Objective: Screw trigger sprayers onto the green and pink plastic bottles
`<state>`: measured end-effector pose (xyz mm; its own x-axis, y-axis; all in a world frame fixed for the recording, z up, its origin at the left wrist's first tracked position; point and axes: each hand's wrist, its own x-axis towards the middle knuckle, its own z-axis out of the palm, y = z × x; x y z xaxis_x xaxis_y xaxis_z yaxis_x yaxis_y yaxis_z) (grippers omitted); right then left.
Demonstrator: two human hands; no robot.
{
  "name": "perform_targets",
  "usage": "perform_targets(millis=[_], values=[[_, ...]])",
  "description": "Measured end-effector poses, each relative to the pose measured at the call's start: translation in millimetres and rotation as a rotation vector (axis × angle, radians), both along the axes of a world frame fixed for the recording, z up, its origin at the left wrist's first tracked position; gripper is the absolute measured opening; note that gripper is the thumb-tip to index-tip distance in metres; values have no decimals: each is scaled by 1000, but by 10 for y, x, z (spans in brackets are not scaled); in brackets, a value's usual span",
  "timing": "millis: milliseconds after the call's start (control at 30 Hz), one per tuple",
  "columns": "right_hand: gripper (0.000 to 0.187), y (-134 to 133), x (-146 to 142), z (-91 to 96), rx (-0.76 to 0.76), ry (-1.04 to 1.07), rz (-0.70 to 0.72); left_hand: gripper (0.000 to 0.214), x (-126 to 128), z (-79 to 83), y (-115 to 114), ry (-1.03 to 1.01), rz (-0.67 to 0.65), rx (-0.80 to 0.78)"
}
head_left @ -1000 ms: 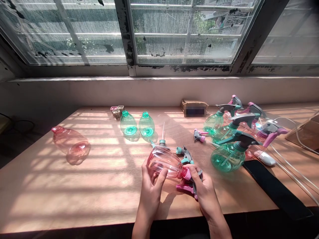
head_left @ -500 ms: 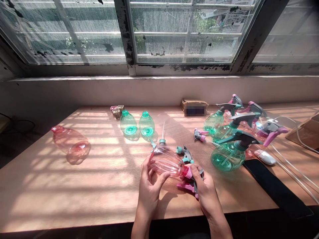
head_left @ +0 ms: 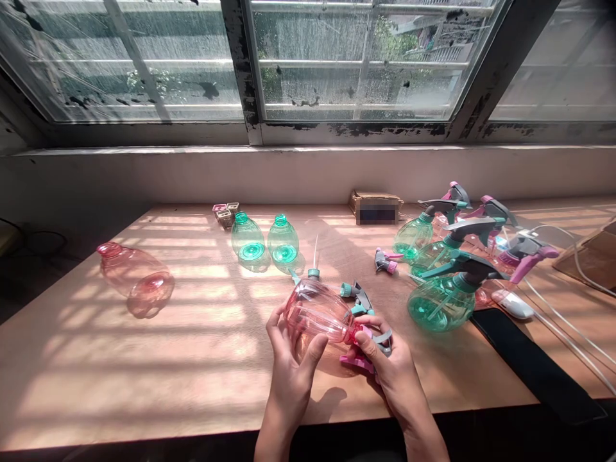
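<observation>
My left hand [head_left: 293,359] is closed around the base end of a clear pink bottle [head_left: 320,314], which lies tilted on its side above the table. At the bottle's neck, the fingers of my right hand [head_left: 387,353] grip a pink and grey spray trigger head [head_left: 368,343]; the join is partly hidden by my fingers. Just beyond the bottle lie a teal and grey spray head [head_left: 357,297] and another spray head with its tube [head_left: 314,274] pointing up. Two green bottles [head_left: 248,240] without heads stand farther back.
Another pink bottle [head_left: 137,276] without a head is on the left. Green bottles with spray heads [head_left: 443,301] crowd the right, near a black phone-like slab [head_left: 529,359], a white mouse [head_left: 513,304] and white cables. A small cardboard box [head_left: 375,208] sits by the wall.
The pink bottle has shifted slightly left and tilted a little in my hands. My right thumb has moved slightly left toward the bottle's neck. Things on the table stay put.
</observation>
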<state>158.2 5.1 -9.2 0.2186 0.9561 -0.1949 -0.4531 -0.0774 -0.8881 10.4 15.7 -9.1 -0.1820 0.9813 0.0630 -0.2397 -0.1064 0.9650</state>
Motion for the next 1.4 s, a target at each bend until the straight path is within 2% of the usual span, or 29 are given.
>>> perform_targets(millis=[200, 500, 633, 767, 933, 1067, 1167, 1400], values=[[45, 18, 60, -57, -14, -27, 113, 75, -25, -39, 46, -8, 76, -35], [45, 30, 20, -50, 6, -51, 73, 81, -59, -77, 110, 104, 113, -44], [46, 25, 14, -34, -17, -33, 70, 80, -97, -131, 120, 147, 76, -21], [49, 6, -1, 1, -47, 24, 46, 81, -102, -154, 129, 99, 9, -13], [48, -5, 5, 1, -37, 3, 51, 85, -42, -103, 89, -3, -39, -40], [49, 8, 46, -55, -47, -60, 124, 78, -15, -47, 54, -23, 34, -36], [52, 9, 60, -80, -71, -63, 171, 84, -31, -30, 57, -9, 72, -47], [59, -26, 35, 5, -108, 15, 160, 80, -39, 17, 69, -10, 44, -43]])
